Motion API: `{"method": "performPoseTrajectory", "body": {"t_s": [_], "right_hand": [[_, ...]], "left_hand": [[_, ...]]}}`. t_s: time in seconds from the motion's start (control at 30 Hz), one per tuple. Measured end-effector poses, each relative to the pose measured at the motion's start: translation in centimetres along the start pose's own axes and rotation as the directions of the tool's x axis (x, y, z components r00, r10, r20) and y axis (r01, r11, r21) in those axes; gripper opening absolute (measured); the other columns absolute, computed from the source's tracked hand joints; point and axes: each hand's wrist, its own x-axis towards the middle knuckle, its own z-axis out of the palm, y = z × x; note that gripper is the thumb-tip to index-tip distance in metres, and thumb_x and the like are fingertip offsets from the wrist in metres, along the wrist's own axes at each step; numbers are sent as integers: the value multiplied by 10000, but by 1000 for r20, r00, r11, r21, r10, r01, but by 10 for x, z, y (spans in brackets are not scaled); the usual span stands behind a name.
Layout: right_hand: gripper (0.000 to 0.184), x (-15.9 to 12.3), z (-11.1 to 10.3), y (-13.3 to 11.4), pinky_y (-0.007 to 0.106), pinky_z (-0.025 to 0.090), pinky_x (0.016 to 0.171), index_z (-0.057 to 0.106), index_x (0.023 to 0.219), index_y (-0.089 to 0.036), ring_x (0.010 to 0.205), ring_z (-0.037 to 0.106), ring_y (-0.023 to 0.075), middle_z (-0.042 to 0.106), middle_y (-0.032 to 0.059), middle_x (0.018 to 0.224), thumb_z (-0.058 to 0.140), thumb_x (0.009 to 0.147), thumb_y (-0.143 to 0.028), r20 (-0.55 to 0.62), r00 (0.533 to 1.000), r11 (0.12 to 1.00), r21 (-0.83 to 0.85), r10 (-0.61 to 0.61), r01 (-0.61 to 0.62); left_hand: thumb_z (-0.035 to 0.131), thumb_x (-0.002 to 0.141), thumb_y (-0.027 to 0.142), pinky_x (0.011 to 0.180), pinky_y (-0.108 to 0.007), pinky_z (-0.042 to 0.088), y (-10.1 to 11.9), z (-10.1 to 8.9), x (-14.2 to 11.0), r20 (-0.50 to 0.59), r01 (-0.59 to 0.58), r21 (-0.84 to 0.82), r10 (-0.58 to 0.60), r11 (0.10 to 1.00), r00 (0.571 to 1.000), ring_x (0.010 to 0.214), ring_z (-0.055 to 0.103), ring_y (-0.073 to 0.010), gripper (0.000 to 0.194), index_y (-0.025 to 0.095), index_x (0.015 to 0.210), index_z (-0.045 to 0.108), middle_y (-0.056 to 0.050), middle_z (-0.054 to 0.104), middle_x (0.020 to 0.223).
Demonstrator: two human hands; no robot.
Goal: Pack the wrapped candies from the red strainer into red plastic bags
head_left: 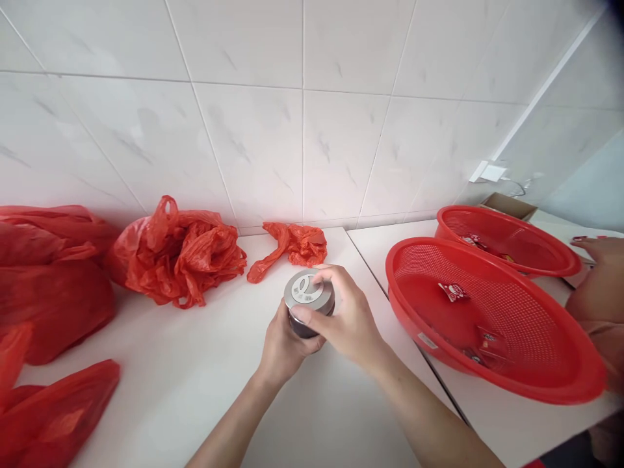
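Canister: dark-bodied canister (307, 300) held over the middle of the worktop (195, 390), between red bags (185, 253) at left and red baskets (402, 318) at right.
Lid: silver lid (296, 284) on, no gap visible (pressed, turned or loosened, can't tell).
Left hand: left hand (284, 351) has its fingers wrapped round the body, gripping it.
Right hand: right hand (355, 320) grips the lid, thumb at the near edge, a finger curled over the top.
Done: lid sits on the canister, by my reading.
Left over: canister not yet set down; packets (453, 292) lie in the near basket, untouched by these hands.
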Motion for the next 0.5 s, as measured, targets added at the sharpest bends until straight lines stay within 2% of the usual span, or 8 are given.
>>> {"method": "performPoseTrajectory", "body": {"t_s": [0.07, 0.13, 0.2, 0.27, 0.3, 0.37, 0.43, 0.5], "right_hand": [[207, 2, 0, 4, 391, 495, 900, 506, 900, -247, 1000, 616, 205, 642, 28, 1027, 662, 809, -349, -70, 996, 979, 202, 55, -40], [149, 2, -1, 8, 382, 489, 921, 492, 910, -246, 1012, 623, 188, 653, 33, 1025, 579, 882, -363, -93, 993, 945, 326, 69, -35], [243, 0, -1, 9, 402, 456, 976, 520, 1009, -260, 1115, 580, 206, 622, 48, 1151, 649, 835, -370, -23, 1000, 961, 278, -4, 10], [448, -2, 0, 5, 445, 410, 1020, 550, 1110, -285, 1230, 486, 258, 540, 62, 1292, 761, 722, -360, 89, 992, 991, 104, -93, 84], [510, -3, 2, 3, 463, 406, 1014, 565, 1119, -288, 1238, 465, 282, 524, 69, 1300, 799, 669, -346, 128, 984, 992, 16, -123, 122], [505, -3, 5, -3, 466, 437, 955, 605, 1050, -269, 1169, 490, 300, 543, 83, 1223, 833, 601, -311, 140, 978, 981, -94, -156, 170], [446, -1, 7, -8, 421, 473, 891, 610, 990, -252, 1065, 541, 265, 568, 73, 1135, 822, 598, -284, 101, 979, 983, -40, -176, 181], [434, 2, 6, -11, 365, 493, 853, 589, 1006, -258, 988, 580, 217, 592, 43, 1095, 799, 627, -281, 44, 987, 978, 153, -152, 144]], "left_hand": [[820, 618, 281, 855, -403, 510, 0, -3, -3, -32, 38, 63, -36, 997, 999, 1040, 630, -284, 770, 248, 1295, 455, -69, 664, 1154], [844, 591, 322, 869, -411, 506, 1, -5, -6, -54, 64, 82, -59, 995, 997, 1051, 624, -287, 813, 249, 1298, 450, -69, 663, 1154], [826, 617, 317, 834, -404, 524, 3, -6, -8, -28, 72, 51, -70, 996, 997, 1027, 635, -284, 778, 250, 1297, 454, -71, 666, 1152], [798, 645, 285, 778, -384, 546, 5, -6, -9, 2, 58, -8, -58, 998, 998, 990, 651, -279, 729, 246, 1294, 467, -72, 671, 1148], [791, 646, 271, 761, -377, 553, 6, -6, -10, 5, 48, -32, -48, 998, 999, 981, 655, -279, 714, 242, 1287, 477, -74, 671, 1150], [792, 633, 253, 752, -374, 561, 7, -6, -9, -7, 33, -58, -33, 998, 999, 976, 659, -284, 701, 233, 1269, 499, -78, 672, 1153], [796, 626, 241, 777, -384, 559, 8, -6, -9, -10, 22, -51, -23, 998, 1000, 986, 657, -289, 697, 227, 1260, 506, -80, 673, 1153], [800, 632, 245, 820, -397, 547, 8, -7, -10, 8, 23, -30, -23, 999, 1000, 1012, 650, -287, 725, 236, 1283, 481, -78, 667, 1166]]}}
